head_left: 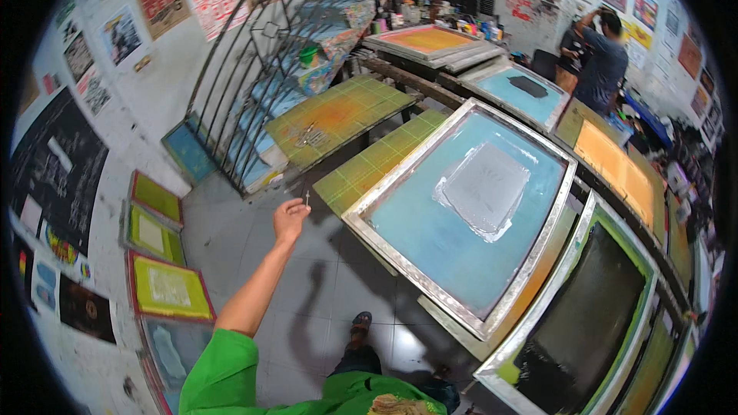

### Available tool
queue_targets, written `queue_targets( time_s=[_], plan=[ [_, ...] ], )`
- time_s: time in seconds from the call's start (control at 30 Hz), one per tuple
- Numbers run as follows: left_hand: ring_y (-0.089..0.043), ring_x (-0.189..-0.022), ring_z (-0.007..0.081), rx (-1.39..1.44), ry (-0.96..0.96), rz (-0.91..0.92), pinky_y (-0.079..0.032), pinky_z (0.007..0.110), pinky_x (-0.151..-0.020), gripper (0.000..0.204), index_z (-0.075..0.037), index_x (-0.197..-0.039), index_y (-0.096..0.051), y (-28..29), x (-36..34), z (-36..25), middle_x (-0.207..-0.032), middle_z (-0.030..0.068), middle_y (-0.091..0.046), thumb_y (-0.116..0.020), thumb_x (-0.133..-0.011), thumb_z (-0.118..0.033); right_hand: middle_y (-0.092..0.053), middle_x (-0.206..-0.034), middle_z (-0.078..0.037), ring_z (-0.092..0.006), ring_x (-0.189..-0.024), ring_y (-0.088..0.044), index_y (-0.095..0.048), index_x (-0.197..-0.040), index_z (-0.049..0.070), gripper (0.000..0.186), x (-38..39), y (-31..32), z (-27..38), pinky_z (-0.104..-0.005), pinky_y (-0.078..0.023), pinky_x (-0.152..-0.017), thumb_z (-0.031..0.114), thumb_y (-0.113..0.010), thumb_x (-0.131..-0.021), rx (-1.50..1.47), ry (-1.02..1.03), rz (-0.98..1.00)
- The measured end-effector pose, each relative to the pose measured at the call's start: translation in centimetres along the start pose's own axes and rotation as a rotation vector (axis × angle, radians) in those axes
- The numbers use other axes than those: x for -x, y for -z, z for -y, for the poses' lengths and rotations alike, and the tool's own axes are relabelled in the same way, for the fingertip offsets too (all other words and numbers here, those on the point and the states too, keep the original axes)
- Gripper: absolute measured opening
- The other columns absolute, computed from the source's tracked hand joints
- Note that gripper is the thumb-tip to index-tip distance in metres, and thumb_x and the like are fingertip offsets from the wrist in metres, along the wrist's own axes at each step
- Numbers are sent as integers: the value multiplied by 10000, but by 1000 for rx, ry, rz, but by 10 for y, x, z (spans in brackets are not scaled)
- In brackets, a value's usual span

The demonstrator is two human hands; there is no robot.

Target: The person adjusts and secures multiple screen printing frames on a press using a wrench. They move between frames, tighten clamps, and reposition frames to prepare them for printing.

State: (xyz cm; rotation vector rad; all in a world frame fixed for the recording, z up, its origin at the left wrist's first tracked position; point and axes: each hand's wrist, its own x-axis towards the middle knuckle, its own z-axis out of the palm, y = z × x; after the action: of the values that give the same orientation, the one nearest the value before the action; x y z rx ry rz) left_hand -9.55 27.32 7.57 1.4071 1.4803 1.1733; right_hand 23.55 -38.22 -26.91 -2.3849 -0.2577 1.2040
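Note:
My left hand (pixel 290 219) is raised over the floor, left of the printing tables, with its fingers closed. Between the fingertips stands a thin, short, pale stick (pixel 307 198), which looks like a cigarette but is too small to be sure. My right hand is not in view. The nearest large thing is a screen printing frame (pixel 400 219) with blue mesh and a grey rectangular patch (pixel 486 188) in its middle. It lies tilted over a green, grid-lined board (pixel 369 163), apart from my hand.
Another frame with black mesh (pixel 588 315) lies at the lower right. Farther back are an orange-stained board (pixel 338 119) and more frames (pixel 430 38). Several small yellow-green frames (pixel 171 288) lean along the left wall. A metal stair railing (pixel 254 54) rises behind. Two people (pixel 603 61) stand at the back right.

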Motion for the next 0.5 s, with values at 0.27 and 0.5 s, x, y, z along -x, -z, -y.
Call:
queue_targets(
  time_s=[0.27, 0.5],
  plan=[
    [-762, -880, 329, -518, -319, -108, -588, 426, -803, 166, -86, -1007, -794, -62, -277, 94, -947, 151, -791, -710, -880, -151, -683, -664, -180, -275, -617, -661, -745, -784, -35, 568, 95, -119, -1, -458, -521, -630, 497, -676, -970, -174, -205, -269],
    [-728, -1056, 325, -533, -427, 113, -549, 430, -942, 370, 17, -1271, -704, -45, -376, 164, -1178, 205, -760, -636, -920, -78, -629, -617, -160, -296, -549, -598, -702, -711, -5, 695, 209, -224, -22, -469, -510, -619, 601, -535, -1008, -47, -337, -322]
  ],
)
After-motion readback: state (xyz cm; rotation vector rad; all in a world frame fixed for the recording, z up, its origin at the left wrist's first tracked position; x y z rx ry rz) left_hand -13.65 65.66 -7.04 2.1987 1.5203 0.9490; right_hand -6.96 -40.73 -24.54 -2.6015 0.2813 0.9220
